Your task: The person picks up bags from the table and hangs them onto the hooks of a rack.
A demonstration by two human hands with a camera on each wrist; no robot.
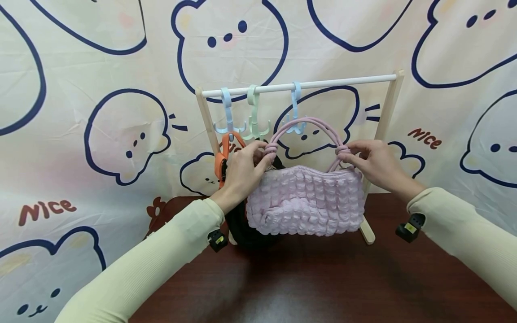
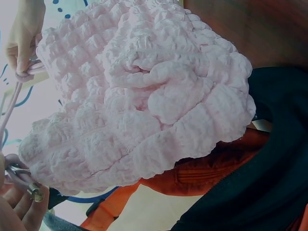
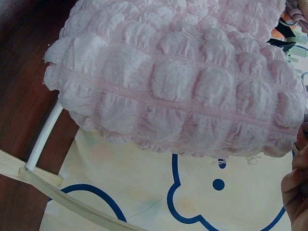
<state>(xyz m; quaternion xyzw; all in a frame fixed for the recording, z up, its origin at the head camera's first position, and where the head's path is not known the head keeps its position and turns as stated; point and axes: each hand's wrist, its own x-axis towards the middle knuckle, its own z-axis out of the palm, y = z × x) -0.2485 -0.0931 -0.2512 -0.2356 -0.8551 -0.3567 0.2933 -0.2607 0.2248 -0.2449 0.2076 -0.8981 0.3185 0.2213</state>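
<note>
A pink puffy handbag hangs upright in the middle of the head view, in front of a small rack. Its thin pink handle arches above the top edge. At the handle's left knot, the left hand pinches the cord between thumb and fingers. My right hand pinches the matching knot on the right. The left wrist view shows the bag's puckered fabric and a small metal fitting by the left fingers. From the right wrist, the quilted side fills the upper part.
Behind the bag stands a rack with a white bar. Blue hooks and a green hook hang from it. An orange strap and a black bag hang at the left. A wooden foot rests on the brown table.
</note>
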